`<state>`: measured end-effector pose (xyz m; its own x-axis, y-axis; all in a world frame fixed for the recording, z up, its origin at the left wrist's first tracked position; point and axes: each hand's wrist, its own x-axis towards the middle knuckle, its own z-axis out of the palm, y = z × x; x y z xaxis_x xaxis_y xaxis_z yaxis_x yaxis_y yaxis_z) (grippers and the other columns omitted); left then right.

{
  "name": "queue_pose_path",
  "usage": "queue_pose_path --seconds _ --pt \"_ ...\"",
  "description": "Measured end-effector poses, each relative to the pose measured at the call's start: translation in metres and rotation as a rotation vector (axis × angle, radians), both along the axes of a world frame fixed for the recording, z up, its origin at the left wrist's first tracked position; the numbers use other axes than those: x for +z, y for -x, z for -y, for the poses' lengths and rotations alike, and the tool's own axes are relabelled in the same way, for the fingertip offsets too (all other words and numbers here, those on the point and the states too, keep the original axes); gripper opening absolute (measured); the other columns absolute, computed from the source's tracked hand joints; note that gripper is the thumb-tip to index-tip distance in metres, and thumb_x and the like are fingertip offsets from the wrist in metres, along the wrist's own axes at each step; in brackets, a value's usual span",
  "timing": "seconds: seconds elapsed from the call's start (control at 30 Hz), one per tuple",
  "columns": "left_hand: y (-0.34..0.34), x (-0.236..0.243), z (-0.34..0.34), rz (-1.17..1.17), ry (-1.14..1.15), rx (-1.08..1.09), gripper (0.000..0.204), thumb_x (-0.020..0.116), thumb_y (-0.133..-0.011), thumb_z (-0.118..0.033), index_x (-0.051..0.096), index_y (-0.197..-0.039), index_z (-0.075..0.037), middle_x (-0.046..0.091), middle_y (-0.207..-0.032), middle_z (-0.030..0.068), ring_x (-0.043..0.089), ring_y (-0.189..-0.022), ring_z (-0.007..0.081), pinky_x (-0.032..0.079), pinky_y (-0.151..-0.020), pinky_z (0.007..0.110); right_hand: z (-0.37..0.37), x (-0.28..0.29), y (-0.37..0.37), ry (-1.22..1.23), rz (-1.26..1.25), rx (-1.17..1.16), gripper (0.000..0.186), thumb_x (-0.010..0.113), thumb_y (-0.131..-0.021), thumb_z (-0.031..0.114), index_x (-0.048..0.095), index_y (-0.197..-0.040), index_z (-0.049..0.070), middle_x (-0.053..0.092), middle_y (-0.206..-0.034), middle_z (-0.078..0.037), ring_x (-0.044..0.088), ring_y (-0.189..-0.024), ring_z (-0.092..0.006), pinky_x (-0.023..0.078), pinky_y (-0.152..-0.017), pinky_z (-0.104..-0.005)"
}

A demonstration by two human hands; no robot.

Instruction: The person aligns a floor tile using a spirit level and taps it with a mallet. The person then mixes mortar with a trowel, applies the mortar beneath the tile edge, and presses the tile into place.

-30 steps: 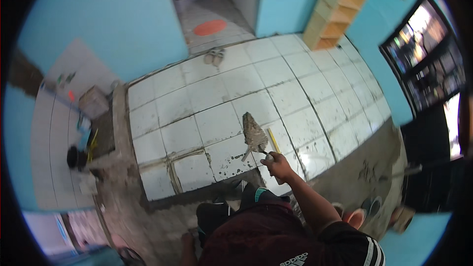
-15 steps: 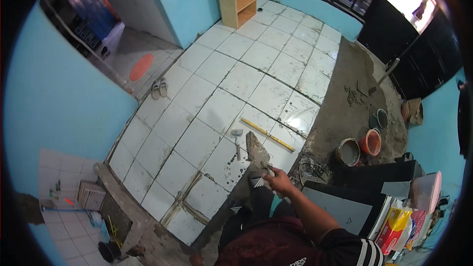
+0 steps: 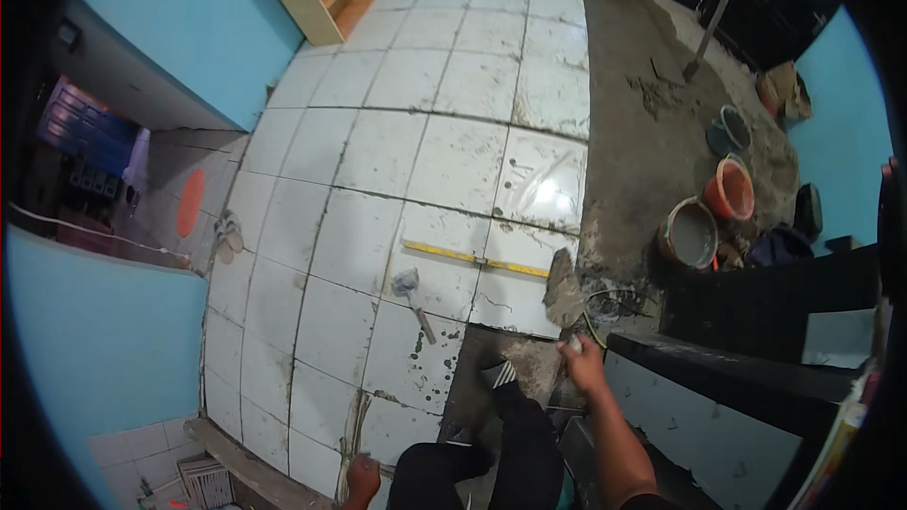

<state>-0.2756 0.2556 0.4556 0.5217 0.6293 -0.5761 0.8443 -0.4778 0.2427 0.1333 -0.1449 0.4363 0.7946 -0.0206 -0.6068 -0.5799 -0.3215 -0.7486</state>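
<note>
My right hand (image 3: 584, 359) grips a trowel (image 3: 565, 288) loaded with grey mortar, over the tile edge beside bare cement. My left hand (image 3: 364, 479) is low at the bottom, fingers curled near smeared grout lines; whether it holds anything is unclear. White floor tiles (image 3: 373, 151) stretch ahead. A yellow spirit level (image 3: 444, 250) lies on them, with a small metal hand tool (image 3: 405, 285) to its left. My shod foot (image 3: 501, 375) is on a dark untiled patch between tiles and cabinet.
Buckets (image 3: 688, 234) (image 3: 727, 191), a long-handled tool (image 3: 707, 33) and cardboard (image 3: 784, 90) stand on the cement at right. A black cabinet (image 3: 732, 307) is beside my right arm. A wooden shelf (image 3: 316, 0) stands at the back; sandals (image 3: 228, 233) are by the left doorway (image 3: 142, 170).
My view has swung rightward toward the cement strip and buckets. The loaded trowel has moved right, from beside the small tool to near the cabinet. My left hand has come further into view.
</note>
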Motion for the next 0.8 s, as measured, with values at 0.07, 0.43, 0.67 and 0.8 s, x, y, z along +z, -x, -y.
queue_pose_path --seconds 0.07,0.43,0.67,0.8 --pt "-0.081 -0.058 -0.009 0.065 0.131 -0.062 0.038 0.068 -0.092 -0.027 0.067 -0.12 -0.001 0.072 -0.111 0.0227 0.067 -0.108 0.0411 0.052 -0.094 0.048 0.012 -0.042 -0.02 0.01 -0.046 -0.086 0.032 0.075 -0.092 0.022 0.064 -0.111 -0.001 0.062 -0.07 -0.004 0.057 -0.056 -0.0126 0.047 -0.052 -0.0327" --pt "-0.436 -0.374 0.004 0.498 -0.049 -0.795 0.04 0.069 -0.089 -0.015 0.062 -0.126 -0.003 0.062 -0.127 0.0202 0.058 -0.121 0.039 0.047 -0.105 0.046 0.078 -0.281 -0.058 -0.102 0.15 -0.273 0.023 0.073 -0.093 0.019 0.062 -0.104 0.002 0.06 -0.073 0.0 0.056 -0.057 -0.0099 0.045 -0.05 -0.03" --pt "-0.548 -0.449 -0.009 0.566 -0.324 -1.052 0.05 0.072 -0.086 -0.008 0.06 -0.134 -0.003 0.061 -0.131 0.019 0.055 -0.127 0.0371 0.046 -0.108 0.047 0.088 -0.334 -0.044 -0.127 0.163 -0.294 0.025 0.073 -0.093 0.019 0.062 -0.108 0.004 0.059 -0.076 0.0 0.054 -0.054 -0.0096 0.046 -0.046 -0.0294" --pt "-0.558 -0.457 -0.021 0.473 -0.316 -1.142 0.02 0.072 -0.089 -0.015 0.067 -0.108 -0.009 0.068 -0.1 0.0112 0.064 -0.101 0.035 0.052 -0.086 0.048 0.098 -0.337 -0.032 -0.138 0.114 -0.389 0.024 0.072 -0.094 0.019 0.061 -0.11 0.005 0.058 -0.078 0.0 0.055 -0.059 -0.0091 0.047 -0.046 -0.0288"
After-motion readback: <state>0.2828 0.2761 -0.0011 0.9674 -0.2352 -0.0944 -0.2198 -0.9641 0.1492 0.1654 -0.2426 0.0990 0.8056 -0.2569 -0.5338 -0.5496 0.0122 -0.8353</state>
